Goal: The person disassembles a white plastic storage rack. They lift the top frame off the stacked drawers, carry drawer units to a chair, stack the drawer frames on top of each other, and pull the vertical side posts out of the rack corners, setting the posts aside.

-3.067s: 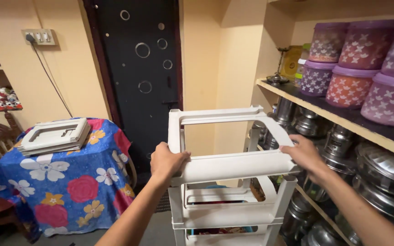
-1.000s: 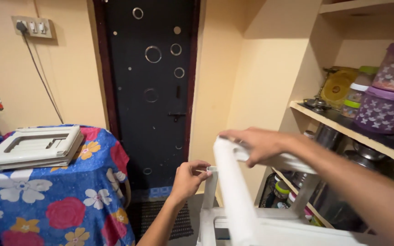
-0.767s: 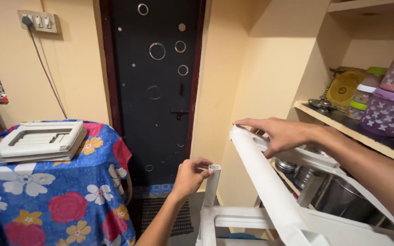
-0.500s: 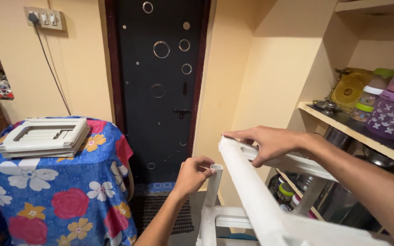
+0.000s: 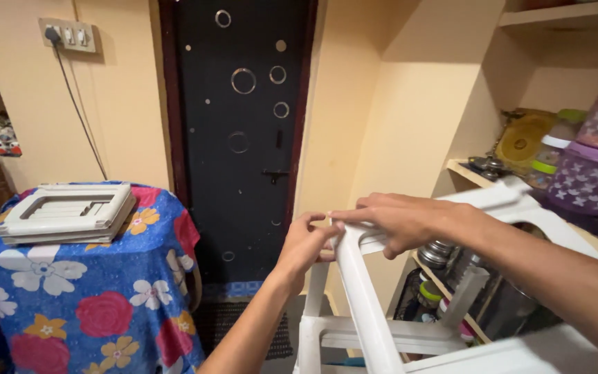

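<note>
A white plastic rack frame (image 5: pixel 367 305) stands in front of me, its top tray tilted up toward the shelves at right. My right hand (image 5: pixel 394 220) lies over the tray's far corner and grips its rim. My left hand (image 5: pixel 304 244) pinches the same corner from the left, fingertips meeting the right hand's. Below, the rack's white upright post (image 5: pixel 311 325) and a crossbar (image 5: pixel 382 334) show.
A table under a blue flowered cloth (image 5: pixel 84 291) stands at left with stacked white plastic trays (image 5: pixel 67 211) on it. A black door (image 5: pixel 240 131) is straight ahead. Shelves at right hold purple lidded containers (image 5: pixel 593 176) and steel vessels (image 5: pixel 444 253).
The view has shifted slightly. The tilted tray's corner has come a little lower and both hands have closed in on it together. Earlier the tray lay flat on the rack.
</note>
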